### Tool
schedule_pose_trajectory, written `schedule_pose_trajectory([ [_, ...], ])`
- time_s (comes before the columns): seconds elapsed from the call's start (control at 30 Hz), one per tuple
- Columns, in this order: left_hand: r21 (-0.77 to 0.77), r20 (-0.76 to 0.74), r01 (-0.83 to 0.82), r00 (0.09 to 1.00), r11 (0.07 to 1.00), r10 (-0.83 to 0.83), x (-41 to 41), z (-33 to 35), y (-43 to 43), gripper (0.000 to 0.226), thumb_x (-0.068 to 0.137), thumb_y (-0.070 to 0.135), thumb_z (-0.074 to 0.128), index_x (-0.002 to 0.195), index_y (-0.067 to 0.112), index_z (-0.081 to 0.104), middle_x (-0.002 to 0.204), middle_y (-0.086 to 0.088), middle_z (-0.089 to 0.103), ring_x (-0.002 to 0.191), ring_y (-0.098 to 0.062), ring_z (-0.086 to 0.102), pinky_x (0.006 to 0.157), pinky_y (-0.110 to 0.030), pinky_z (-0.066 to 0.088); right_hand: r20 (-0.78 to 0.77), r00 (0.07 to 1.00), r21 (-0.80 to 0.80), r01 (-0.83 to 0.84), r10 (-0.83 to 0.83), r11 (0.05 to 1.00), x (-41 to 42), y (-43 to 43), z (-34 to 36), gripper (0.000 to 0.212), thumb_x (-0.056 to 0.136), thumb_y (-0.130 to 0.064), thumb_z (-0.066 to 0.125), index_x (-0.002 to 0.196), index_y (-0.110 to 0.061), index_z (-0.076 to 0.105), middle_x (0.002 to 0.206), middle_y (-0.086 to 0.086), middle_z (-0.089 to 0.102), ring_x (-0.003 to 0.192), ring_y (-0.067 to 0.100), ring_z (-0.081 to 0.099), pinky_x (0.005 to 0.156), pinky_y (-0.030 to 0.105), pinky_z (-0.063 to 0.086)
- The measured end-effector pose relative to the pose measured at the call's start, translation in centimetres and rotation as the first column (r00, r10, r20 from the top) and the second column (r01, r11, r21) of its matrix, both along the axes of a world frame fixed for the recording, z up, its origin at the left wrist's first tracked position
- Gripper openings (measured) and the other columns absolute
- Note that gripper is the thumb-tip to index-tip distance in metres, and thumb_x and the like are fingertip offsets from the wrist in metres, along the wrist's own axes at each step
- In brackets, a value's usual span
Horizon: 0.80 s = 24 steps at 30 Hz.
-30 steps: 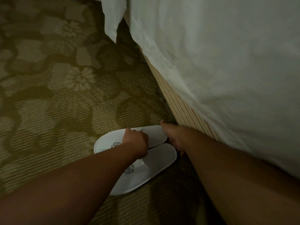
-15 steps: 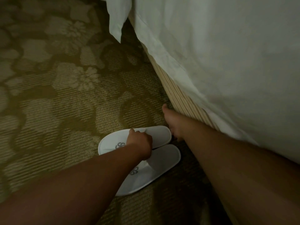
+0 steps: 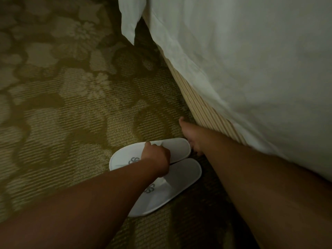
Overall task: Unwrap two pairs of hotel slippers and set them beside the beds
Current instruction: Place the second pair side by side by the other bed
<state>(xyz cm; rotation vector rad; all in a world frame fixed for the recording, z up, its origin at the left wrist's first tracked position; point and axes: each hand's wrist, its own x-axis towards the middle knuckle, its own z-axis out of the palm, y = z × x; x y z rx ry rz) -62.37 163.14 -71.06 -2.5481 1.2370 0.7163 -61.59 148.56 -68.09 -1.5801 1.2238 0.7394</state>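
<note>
Two white hotel slippers with a grey logo lie side by side on the carpet, close to the bed's base. My left hand rests on the far slipper, fingers closed on the edge of its upper. The near slipper lies partly under my left wrist. My right hand sits at the heel end of the far slipper, between it and the bed, thumb out and fingers pointing down to the floor, holding nothing. No wrapper is in view.
The bed's white sheet hangs over a striped beige base along the right. A loose sheet corner dangles at the top. Patterned olive carpet fills the left.
The view has shifted slightly. My right hand has drawn back from the slippers' heel ends toward the bed base. My left hand stays on the far slipper.
</note>
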Motion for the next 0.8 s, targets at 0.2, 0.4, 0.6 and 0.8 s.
schedule_pose_trajectory([
  [0.2,0.02,-0.014,-0.029,0.999,0.999,0.029,0.0,0.1,0.1,0.019,0.079,0.031,0.06,0.098,0.027,0.061,0.105,0.001,0.066,0.099,-0.02,0.059,0.094,-0.037,0.033,0.001,0.998,-0.021,0.061,-0.061,0.998,-2.7,0.2,0.0,0.086,0.093,-0.072,0.022,0.158,-0.017,0.012,0.165,0.012,0.013,0.148,0.034,0.022,0.12,0.049,0.02],
  [0.4,0.066,-0.023,-0.025,0.999,0.998,0.027,0.1,0.3,-0.5,0.028,0.076,0.031,0.065,0.103,0.026,0.061,0.11,0.0,0.065,0.104,-0.02,0.058,0.098,-0.037,0.033,-0.088,0.996,-0.041,0.021,-0.024,0.999,-4.2,0.4,-0.8,0.078,0.099,-0.063,0.019,0.157,-0.009,0.017,0.164,0.016,0.015,0.15,0.034,0.019,0.121,0.047,0.019],
  [0.6,0.08,-0.028,-0.029,0.999,0.996,0.031,0.2,0.2,-0.5,0.031,0.077,0.034,0.066,0.106,0.025,0.061,0.112,0.0,0.064,0.106,-0.021,0.058,0.101,-0.038,0.032,-0.096,0.995,-0.041,0.036,-0.04,0.999,-4.0,0.5,-0.9,0.078,0.099,-0.062,0.021,0.157,-0.011,0.014,0.165,0.015,0.015,0.15,0.034,0.017,0.121,0.048,0.019],
  [0.8,0.069,-0.035,-0.03,0.999,0.997,0.032,0.1,0.4,-0.3,0.026,0.078,0.033,0.065,0.103,0.025,0.061,0.109,0.0,0.065,0.104,-0.02,0.058,0.1,-0.038,0.032,-0.095,0.995,-0.061,0.024,-0.03,0.998,-4.1,0.5,-0.7,0.08,0.098,-0.064,0.022,0.158,-0.012,0.012,0.165,0.013,0.014,0.149,0.032,0.019,0.121,0.047,0.02],
])
